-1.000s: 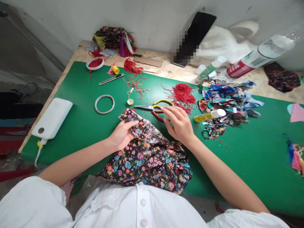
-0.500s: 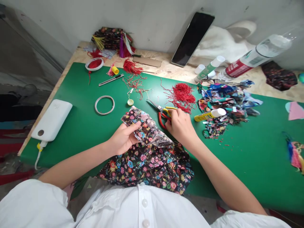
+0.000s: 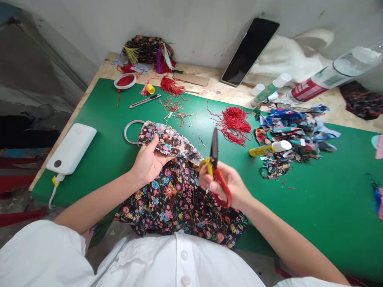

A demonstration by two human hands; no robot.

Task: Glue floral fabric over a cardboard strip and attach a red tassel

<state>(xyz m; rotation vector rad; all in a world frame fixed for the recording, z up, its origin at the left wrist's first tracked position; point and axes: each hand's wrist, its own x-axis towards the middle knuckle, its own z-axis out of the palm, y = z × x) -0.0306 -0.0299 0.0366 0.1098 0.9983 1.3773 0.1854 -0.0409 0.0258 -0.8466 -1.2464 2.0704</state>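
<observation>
The right hand (image 3: 224,185) is clenched round the red and yellow handles of the scissors (image 3: 214,167), blades shut and pointing up and away, lifted off the green mat (image 3: 314,199). The left hand (image 3: 148,161) pinches a folded edge of the floral fabric (image 3: 179,191), holding that fold up over the mat while the rest of the cloth spills down over the near edge of the desk (image 3: 209,89) toward the white shirt. To my eye the step in hand is bringing blade to cloth, and doing it well means keeping the pinched fold taut and flat between thumb and fingers, opening the blades only once they are beside the fold, and keeping the left fingertips clear of the cutting line (they sit very close to the fold's edge). The open room lies on the bare mat to the right and in front of the right hand; to the left the tape ring (image 3: 131,129) touches or slips under the raised fold, and the white power bank (image 3: 72,147) sits near the mat's left edge. Ahead, the red thread pile (image 3: 235,123), the glue stick (image 3: 271,148) and the heap of fabric scraps (image 3: 293,131) crowd the far right, so a wide swing of the points there would snag.
</observation>
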